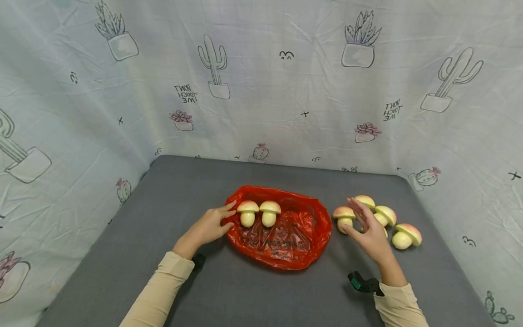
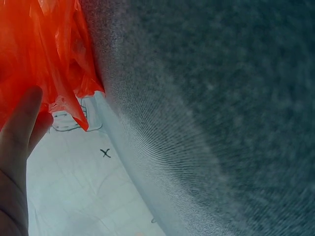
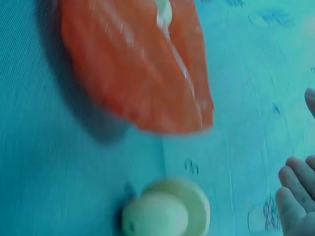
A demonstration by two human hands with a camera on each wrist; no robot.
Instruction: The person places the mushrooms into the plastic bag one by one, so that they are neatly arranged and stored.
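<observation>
A red plastic bag [image 1: 323, 227] lies spread on the table with its mouth up and its rim rolled into a low wall. Inside, toward its left, two toy mushrooms [image 1: 269, 213] with pinkish-yellow caps lie side by side. At the bag's left rim my left hand [image 1: 208, 225] touches the plastic, fingers extended; the left wrist view shows a straight finger [image 2: 22, 123] against it. My right hand [image 1: 372, 238] hovers empty, fingers parted, among several more mushrooms right of the bag. Nearest it is one mushroom [image 1: 344, 213] by the thumb; the hand partly hides others.
On the far right another mushroom [image 1: 406, 236] lies on its side. The grey table [image 1: 261, 295] ends at a pale cactus-print cloth [image 1: 261, 91] hanging behind and at both sides. A black strap device [image 1: 363, 284] sits on the right wrist.
</observation>
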